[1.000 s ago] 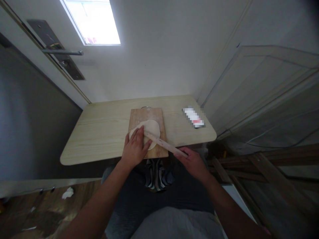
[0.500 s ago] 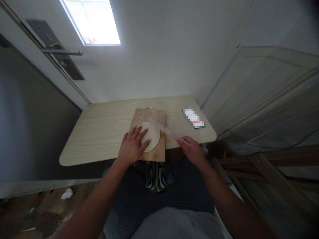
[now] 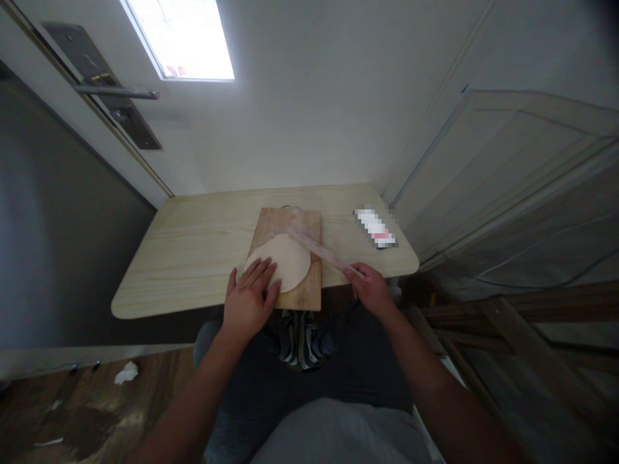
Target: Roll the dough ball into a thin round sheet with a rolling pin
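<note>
A flat, round sheet of pale dough [image 3: 290,261] lies on a wooden cutting board [image 3: 307,299], which reaches over the table's front edge. My left hand [image 3: 251,296] rests on the dough's near left part, its fingers stretched out flat. In my right hand [image 3: 370,290], at the right of the board, is the near end of a floured rolling pin [image 3: 326,254]. The pin slants up and left, its far end over the board beside the dough's upper right edge. Whether the pin touches the dough, I cannot tell.
The light wooden table [image 3: 193,251] stands against a white door with a metal handle [image 3: 116,91]. A blurred-out phone [image 3: 374,227] lies at the table's right. Wooden framework [image 3: 522,328] is low on the right, and a crumpled white scrap [image 3: 126,372] lies on the floor.
My left hand has slid toward me and left, uncovering more of the dough, whose left side now shows. My right hand and the rolling pin have hardly moved.
</note>
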`<state>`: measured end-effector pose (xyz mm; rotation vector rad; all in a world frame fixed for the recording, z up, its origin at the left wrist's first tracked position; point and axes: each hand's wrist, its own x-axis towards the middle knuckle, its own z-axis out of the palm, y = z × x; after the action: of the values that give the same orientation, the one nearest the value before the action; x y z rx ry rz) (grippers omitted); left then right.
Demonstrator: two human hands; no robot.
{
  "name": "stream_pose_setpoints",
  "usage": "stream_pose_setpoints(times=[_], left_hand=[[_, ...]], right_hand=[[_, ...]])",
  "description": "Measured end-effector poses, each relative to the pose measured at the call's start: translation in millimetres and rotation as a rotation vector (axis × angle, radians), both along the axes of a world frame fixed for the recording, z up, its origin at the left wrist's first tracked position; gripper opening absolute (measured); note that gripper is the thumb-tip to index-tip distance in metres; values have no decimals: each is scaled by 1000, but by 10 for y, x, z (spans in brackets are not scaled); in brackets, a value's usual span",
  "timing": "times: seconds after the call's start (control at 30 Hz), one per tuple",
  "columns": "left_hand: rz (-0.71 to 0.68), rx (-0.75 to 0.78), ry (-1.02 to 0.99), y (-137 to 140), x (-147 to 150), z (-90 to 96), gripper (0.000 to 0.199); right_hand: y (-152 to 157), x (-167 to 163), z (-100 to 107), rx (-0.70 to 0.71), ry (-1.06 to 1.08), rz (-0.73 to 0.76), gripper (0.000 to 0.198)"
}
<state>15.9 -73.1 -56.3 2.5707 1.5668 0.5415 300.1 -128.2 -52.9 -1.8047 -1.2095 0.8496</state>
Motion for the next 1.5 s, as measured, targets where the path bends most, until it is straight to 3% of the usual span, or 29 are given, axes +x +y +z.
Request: stream_pose_setpoints(times=[0.33,0.7,0.9,1.07,1.3,1.5], left_hand=[[39,16,-18,-205,-43,-58,44],[23,73,-113,-312,-62,-147,39],[87,75,-200,-94,-47,5,32],[47,94,-159,152,42,71,49],[16,96,-20,-70,158,-32,63],[15,87,11,-81,158,-9,62]], right_hand=[[-17,9,-31,12,-15,32,44],[-103,-143,4,63,-35,239,41],[-79,-124,-35,40,-97,240,42],[-56,-100,-42,19,-127,234,41],[-67,-106,-13,-2,-99,227,38],[-122,-196,-14,79,-116,77,38]])
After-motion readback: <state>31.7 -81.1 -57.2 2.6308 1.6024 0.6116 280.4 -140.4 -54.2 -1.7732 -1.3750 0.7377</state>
